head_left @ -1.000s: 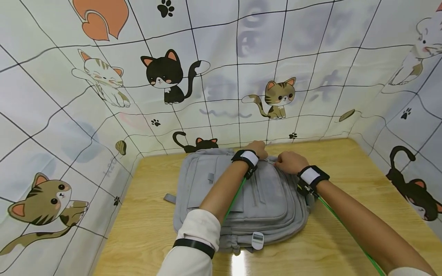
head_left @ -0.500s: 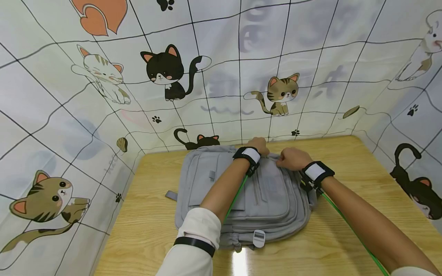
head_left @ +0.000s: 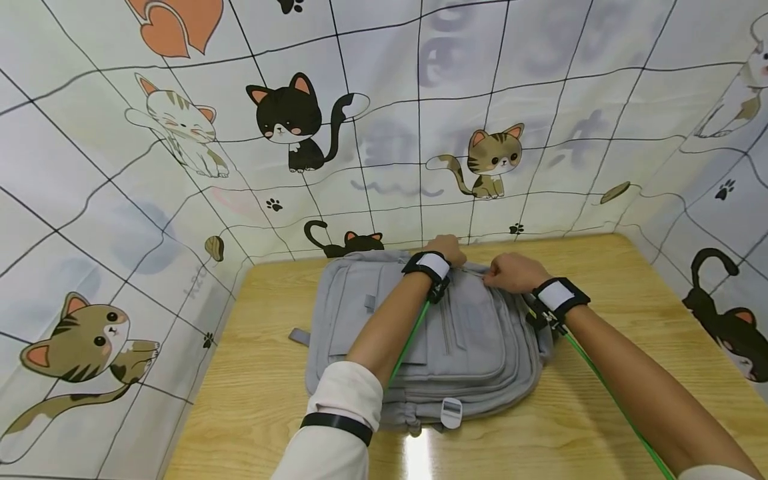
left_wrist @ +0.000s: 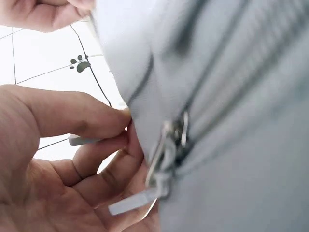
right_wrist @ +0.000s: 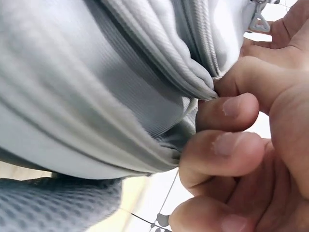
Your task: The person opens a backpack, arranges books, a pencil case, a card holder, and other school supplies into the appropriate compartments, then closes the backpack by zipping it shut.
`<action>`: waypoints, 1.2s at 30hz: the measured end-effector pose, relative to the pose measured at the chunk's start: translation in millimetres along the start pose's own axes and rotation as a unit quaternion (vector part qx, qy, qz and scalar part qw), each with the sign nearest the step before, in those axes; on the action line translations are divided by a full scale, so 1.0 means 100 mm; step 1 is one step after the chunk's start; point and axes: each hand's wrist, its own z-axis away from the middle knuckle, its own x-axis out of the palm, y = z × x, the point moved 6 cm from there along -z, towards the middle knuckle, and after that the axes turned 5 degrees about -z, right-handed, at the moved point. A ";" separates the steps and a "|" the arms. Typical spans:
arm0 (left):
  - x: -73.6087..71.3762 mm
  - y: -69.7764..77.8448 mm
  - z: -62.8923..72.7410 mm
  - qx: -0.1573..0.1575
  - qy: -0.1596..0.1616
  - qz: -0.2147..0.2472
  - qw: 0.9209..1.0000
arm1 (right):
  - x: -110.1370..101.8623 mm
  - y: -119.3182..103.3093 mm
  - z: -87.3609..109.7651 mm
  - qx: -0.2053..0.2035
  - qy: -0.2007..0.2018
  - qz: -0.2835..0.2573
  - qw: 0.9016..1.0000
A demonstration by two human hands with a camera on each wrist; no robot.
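Note:
A grey backpack lies flat on the table, its front pockets and zips facing up. At its far edge my left hand pinches the cloth between thumb and fingers. In the left wrist view, a metal zip slider with a pale pull tab hangs beside those fingers. Just to the right, my right hand grips the bag's edge. Seen from the right wrist, the fingers hold the gathered cloth where zip tracks meet. Another zip pull shows near the left hand.
The wooden table runs under the bag and up to a fabric wall printed with cats and grid lines. A strap end sticks out left. A white buckle lies at the bag's near side.
The right hand has shifted slightly right along the far edge, widening the gap between the hands a little. Both keep their hold, and the head view has tilted slightly.

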 end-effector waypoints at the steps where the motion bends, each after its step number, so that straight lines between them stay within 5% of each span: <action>1: 0.00 -0.01 0.00 0.000 0.003 0.004 1.000 | 0.00 0.00 0.01 -0.003 -0.002 0.004 1.000; 8: -0.07 -0.11 0.15 -0.020 0.055 -0.006 0.998 | 0.00 -0.03 0.08 -0.021 -0.015 0.021 0.999; 14: -0.17 -0.17 0.34 -0.036 0.050 0.000 0.998 | 0.01 0.00 0.11 -0.021 -0.024 0.010 0.999; 22: -0.32 -0.62 0.34 -0.115 0.067 -0.038 0.990 | -0.01 0.13 0.13 -0.013 -0.021 0.001 1.000; 36: -0.31 -0.88 0.37 -0.111 0.020 0.009 0.994 | 0.00 0.26 0.09 -0.019 -0.008 0.008 1.000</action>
